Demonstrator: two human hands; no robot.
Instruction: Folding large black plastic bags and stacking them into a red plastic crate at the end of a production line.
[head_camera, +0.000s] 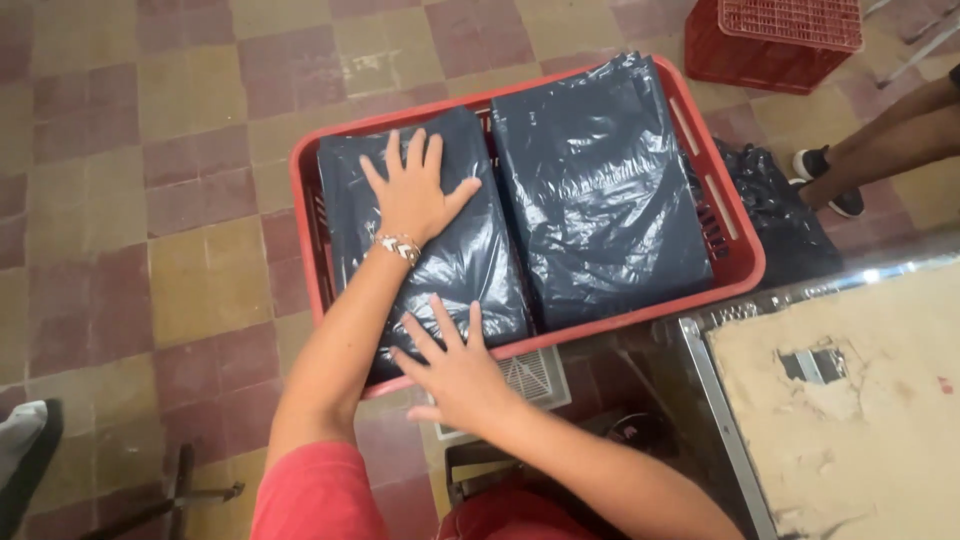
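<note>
A red plastic crate (742, 240) sits on the tiled floor with two flat packs wrapped in black plastic side by side in it. My left hand (413, 190) lies flat, fingers spread, on the far end of the left black pack (470, 262). My right hand (455, 372) presses with spread fingers on the near end of that same pack, at the crate's front rim. The right black pack (600, 190) lies untouched beside it. Neither hand grips anything.
A second red crate (775, 40) stands at the back right. Another person's legs and a black shoe (830, 180) are at the right, beside a crumpled black bag (775, 210). A worn metal-edged table (840, 400) is at the lower right. A stool leg (180, 490) stands lower left.
</note>
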